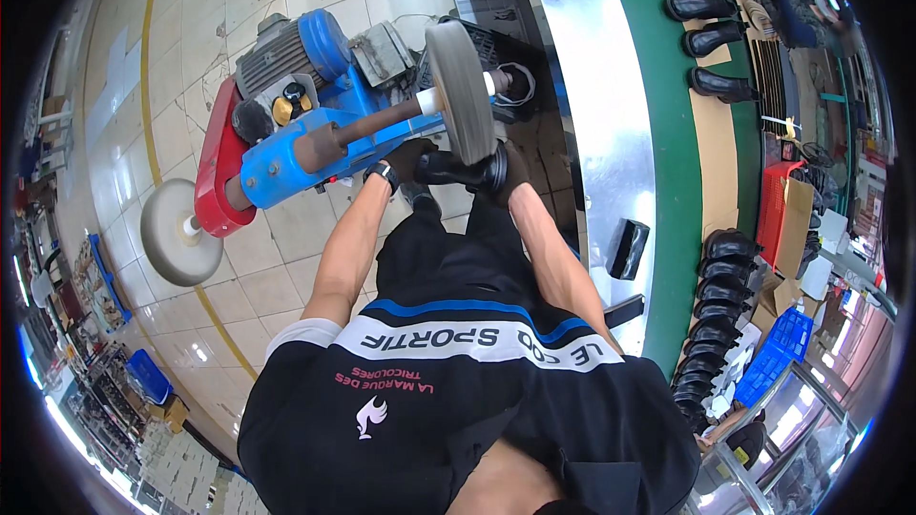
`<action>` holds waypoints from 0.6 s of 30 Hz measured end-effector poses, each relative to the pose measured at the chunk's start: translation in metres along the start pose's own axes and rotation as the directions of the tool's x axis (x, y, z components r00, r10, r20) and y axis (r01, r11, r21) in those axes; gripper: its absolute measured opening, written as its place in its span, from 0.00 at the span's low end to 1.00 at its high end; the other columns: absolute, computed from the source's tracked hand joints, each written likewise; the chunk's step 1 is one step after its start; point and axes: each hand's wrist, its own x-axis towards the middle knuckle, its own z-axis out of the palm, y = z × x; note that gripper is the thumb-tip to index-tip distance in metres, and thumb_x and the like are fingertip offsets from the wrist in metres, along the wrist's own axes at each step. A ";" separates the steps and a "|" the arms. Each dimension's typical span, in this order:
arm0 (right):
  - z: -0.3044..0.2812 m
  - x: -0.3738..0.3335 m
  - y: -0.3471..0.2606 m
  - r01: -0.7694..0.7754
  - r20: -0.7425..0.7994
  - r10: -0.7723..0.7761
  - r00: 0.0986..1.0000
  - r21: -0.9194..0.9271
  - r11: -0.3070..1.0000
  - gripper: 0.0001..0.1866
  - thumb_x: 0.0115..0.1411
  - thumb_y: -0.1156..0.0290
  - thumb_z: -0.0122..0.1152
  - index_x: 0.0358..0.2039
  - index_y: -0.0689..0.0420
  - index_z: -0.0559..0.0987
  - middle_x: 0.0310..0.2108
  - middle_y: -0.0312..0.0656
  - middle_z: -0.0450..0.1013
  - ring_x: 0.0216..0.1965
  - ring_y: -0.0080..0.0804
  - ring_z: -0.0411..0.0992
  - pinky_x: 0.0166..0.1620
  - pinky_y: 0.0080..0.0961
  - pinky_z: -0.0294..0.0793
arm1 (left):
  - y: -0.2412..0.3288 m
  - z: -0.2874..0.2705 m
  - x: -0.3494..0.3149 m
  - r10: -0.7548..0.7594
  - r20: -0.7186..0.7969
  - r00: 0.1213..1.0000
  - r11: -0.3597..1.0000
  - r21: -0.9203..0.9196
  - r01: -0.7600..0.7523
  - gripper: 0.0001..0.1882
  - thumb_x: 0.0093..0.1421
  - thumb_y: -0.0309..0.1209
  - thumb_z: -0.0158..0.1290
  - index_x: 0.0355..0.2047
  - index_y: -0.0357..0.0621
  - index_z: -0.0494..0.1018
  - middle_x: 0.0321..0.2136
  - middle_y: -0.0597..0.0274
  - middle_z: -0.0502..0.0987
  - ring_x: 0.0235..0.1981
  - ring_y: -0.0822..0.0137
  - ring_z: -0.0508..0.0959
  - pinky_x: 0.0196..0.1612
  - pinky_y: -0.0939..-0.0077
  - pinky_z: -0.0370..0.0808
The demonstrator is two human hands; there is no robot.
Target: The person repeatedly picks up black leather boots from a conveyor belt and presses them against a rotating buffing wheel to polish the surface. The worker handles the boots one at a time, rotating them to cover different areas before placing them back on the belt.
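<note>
Both my hands, in dark gloves, hold a shiny black leather boot (456, 170) just under the grey buffing wheel (456, 86). My left hand (410, 158) grips the boot's left end, below a dark wristwatch (385, 175). On the other end, my right hand (516, 172) is closed around it. The boot's upper side meets the wheel's lower rim or lies very close to it; which one, I cannot tell. Parts of the fingers are hidden behind the boot. The wheel sits on a brown shaft (382, 122) of a blue machine (281, 164).
A second, pale wheel (179, 231) sits beyond the red guard (218, 167) at left. To my right runs a metal-topped bench (601, 67) carrying a black cylindrical object (628, 249). Several black boots (722, 84) stand farther right on a green surface (668, 172). Behind the wheel lies a dark crate (477, 48).
</note>
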 end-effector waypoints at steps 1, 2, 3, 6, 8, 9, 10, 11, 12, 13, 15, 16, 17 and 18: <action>0.002 0.002 -0.005 -0.067 -0.049 0.068 0.996 0.035 0.997 0.41 0.57 0.26 0.31 0.56 0.42 0.72 0.48 0.42 0.74 0.51 0.46 0.71 0.56 0.61 0.58 | -0.002 -0.001 0.004 -0.008 0.033 0.999 0.999 0.034 0.007 0.21 0.45 0.27 0.60 0.43 0.39 0.76 0.39 0.50 0.79 0.42 0.56 0.79 0.46 0.68 0.74; 0.006 0.006 -0.013 -0.138 -0.104 0.150 0.983 0.117 0.984 0.42 0.57 0.26 0.31 0.55 0.44 0.72 0.49 0.42 0.74 0.51 0.47 0.71 0.57 0.60 0.57 | -0.004 -0.003 0.010 -0.017 0.066 0.998 0.998 0.069 0.012 0.20 0.44 0.28 0.60 0.41 0.40 0.76 0.38 0.49 0.79 0.41 0.55 0.79 0.45 0.67 0.75; 0.006 0.011 -0.019 -0.202 -0.154 0.236 0.960 0.206 0.957 0.42 0.57 0.27 0.32 0.55 0.45 0.73 0.49 0.42 0.74 0.51 0.47 0.71 0.58 0.59 0.56 | -0.005 -0.003 0.015 -0.024 0.103 0.994 0.995 0.103 0.013 0.20 0.43 0.29 0.60 0.39 0.41 0.77 0.37 0.47 0.79 0.41 0.54 0.79 0.43 0.66 0.75; 0.034 0.011 -0.032 -0.312 -0.459 0.379 0.804 0.217 0.925 0.40 0.57 0.29 0.35 0.53 0.48 0.74 0.49 0.43 0.75 0.52 0.48 0.70 0.59 0.59 0.56 | -0.020 0.000 0.022 -0.040 0.300 0.953 0.955 0.293 -0.052 0.18 0.40 0.33 0.62 0.35 0.43 0.77 0.33 0.49 0.79 0.39 0.53 0.80 0.41 0.65 0.75; 0.050 0.019 -0.040 -0.377 -0.558 0.379 0.738 0.124 0.918 0.39 0.56 0.30 0.37 0.51 0.48 0.76 0.48 0.43 0.75 0.52 0.48 0.70 0.58 0.60 0.56 | -0.059 0.023 0.004 0.044 0.207 0.977 0.912 0.392 -0.124 0.17 0.39 0.34 0.62 0.32 0.45 0.78 0.30 0.51 0.80 0.36 0.53 0.81 0.39 0.65 0.76; 0.039 0.035 -0.036 -0.400 -0.542 0.382 0.748 0.091 0.912 0.39 0.56 0.30 0.38 0.50 0.49 0.76 0.48 0.44 0.75 0.52 0.47 0.70 0.58 0.60 0.56 | -0.067 0.033 -0.002 0.099 0.182 0.978 0.882 0.439 -0.170 0.17 0.38 0.34 0.62 0.31 0.45 0.79 0.29 0.52 0.81 0.35 0.54 0.81 0.38 0.64 0.76; 0.009 0.056 -0.031 -0.400 -0.538 0.387 0.749 0.100 0.911 0.39 0.56 0.30 0.39 0.49 0.49 0.76 0.48 0.44 0.75 0.51 0.47 0.70 0.58 0.60 0.57 | -0.031 0.022 0.012 -0.126 0.411 0.903 0.967 0.254 0.020 0.17 0.37 0.36 0.63 0.30 0.47 0.79 0.25 0.53 0.81 0.31 0.53 0.82 0.36 0.64 0.77; -0.001 0.072 -0.023 -0.424 -0.517 0.395 0.760 0.067 0.903 0.38 0.55 0.30 0.40 0.49 0.49 0.77 0.47 0.44 0.76 0.51 0.47 0.70 0.58 0.60 0.57 | -0.036 0.028 0.003 -0.095 0.376 0.922 0.989 0.137 0.046 0.15 0.37 0.35 0.63 0.28 0.47 0.79 0.24 0.54 0.81 0.29 0.54 0.83 0.35 0.63 0.77; -0.021 0.080 -0.018 -0.434 -0.509 0.403 0.761 0.063 0.899 0.38 0.55 0.30 0.40 0.48 0.50 0.77 0.47 0.44 0.76 0.51 0.47 0.70 0.58 0.60 0.57 | -0.015 0.025 0.003 -0.102 0.405 0.909 0.994 0.002 0.111 0.17 0.39 0.35 0.64 0.32 0.44 0.78 0.26 0.53 0.81 0.31 0.55 0.82 0.35 0.63 0.77; -0.038 0.077 -0.016 -0.379 -0.374 0.400 0.837 0.132 0.916 0.37 0.57 0.31 0.40 0.47 0.51 0.78 0.44 0.44 0.76 0.48 0.47 0.71 0.56 0.61 0.59 | 0.011 0.019 0.000 -0.111 0.433 0.894 0.975 -0.126 0.182 0.20 0.41 0.36 0.64 0.36 0.41 0.77 0.28 0.52 0.80 0.32 0.56 0.81 0.35 0.63 0.76; -0.060 0.050 -0.012 -0.291 -0.089 0.320 0.943 0.243 0.925 0.35 0.61 0.34 0.39 0.44 0.53 0.78 0.39 0.44 0.78 0.42 0.47 0.74 0.53 0.65 0.62 | -0.005 0.058 -0.016 -0.079 0.195 0.978 0.982 -0.151 0.109 0.23 0.43 0.36 0.64 0.41 0.40 0.76 0.34 0.48 0.80 0.37 0.54 0.80 0.41 0.64 0.75; -0.050 0.011 -0.027 -0.237 -0.022 0.250 0.968 0.248 0.939 0.32 0.62 0.35 0.40 0.37 0.52 0.79 0.31 0.42 0.78 0.31 0.44 0.74 0.49 0.56 0.70 | -0.012 0.078 -0.017 -0.055 0.074 0.996 0.985 -0.161 0.066 0.25 0.44 0.36 0.64 0.43 0.40 0.75 0.37 0.46 0.79 0.40 0.54 0.80 0.44 0.65 0.75; -0.100 -0.003 -0.024 -0.219 0.464 0.021 0.886 0.378 0.900 0.30 0.63 0.37 0.44 0.39 0.52 0.79 0.33 0.41 0.78 0.31 0.38 0.75 0.46 0.45 0.75 | 0.014 0.080 -0.007 -0.028 0.060 0.998 0.988 -0.147 0.036 0.27 0.45 0.36 0.64 0.45 0.39 0.74 0.40 0.45 0.78 0.42 0.53 0.78 0.47 0.65 0.73; -0.098 -0.050 -0.033 -0.026 0.204 -0.033 0.978 0.278 0.960 0.28 0.62 0.40 0.49 0.41 0.54 0.79 0.34 0.42 0.78 0.30 0.35 0.75 0.41 0.37 0.76 | 0.047 0.074 -0.002 -0.008 0.056 0.998 0.992 -0.126 0.015 0.29 0.46 0.37 0.64 0.47 0.38 0.72 0.42 0.44 0.77 0.45 0.53 0.77 0.50 0.66 0.72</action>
